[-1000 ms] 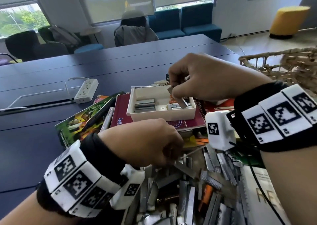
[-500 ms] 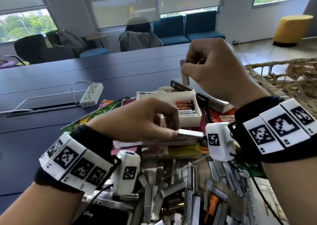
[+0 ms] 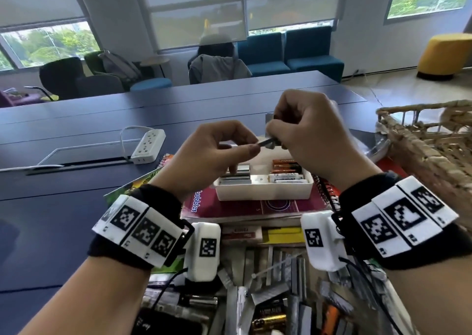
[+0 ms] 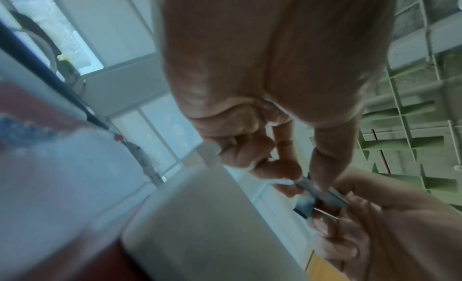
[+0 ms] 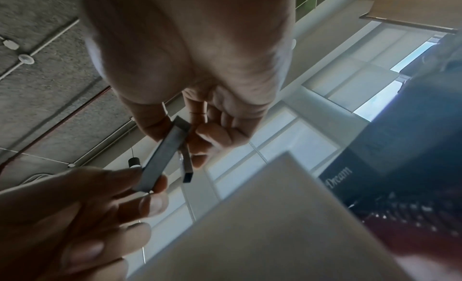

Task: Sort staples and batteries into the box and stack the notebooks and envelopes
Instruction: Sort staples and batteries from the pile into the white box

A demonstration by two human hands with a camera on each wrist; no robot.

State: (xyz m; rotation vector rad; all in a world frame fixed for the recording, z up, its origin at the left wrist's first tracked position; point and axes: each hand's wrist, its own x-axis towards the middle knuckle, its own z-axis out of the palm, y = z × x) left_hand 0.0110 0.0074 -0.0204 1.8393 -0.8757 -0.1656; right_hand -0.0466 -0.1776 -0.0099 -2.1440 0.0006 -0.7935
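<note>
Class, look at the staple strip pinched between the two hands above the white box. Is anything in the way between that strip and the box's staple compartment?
Nothing visible blocks it. The staple strip is pinched by the left hand and right hand directly above the open box. Its left compartment already holds staples, with room on top.

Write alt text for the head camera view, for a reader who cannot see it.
Both hands, the left hand and right hand, pinch a strip of staples above a white box holding staples and batteries. The box sits on a maroon notebook; loose staples lie nearer.
</note>
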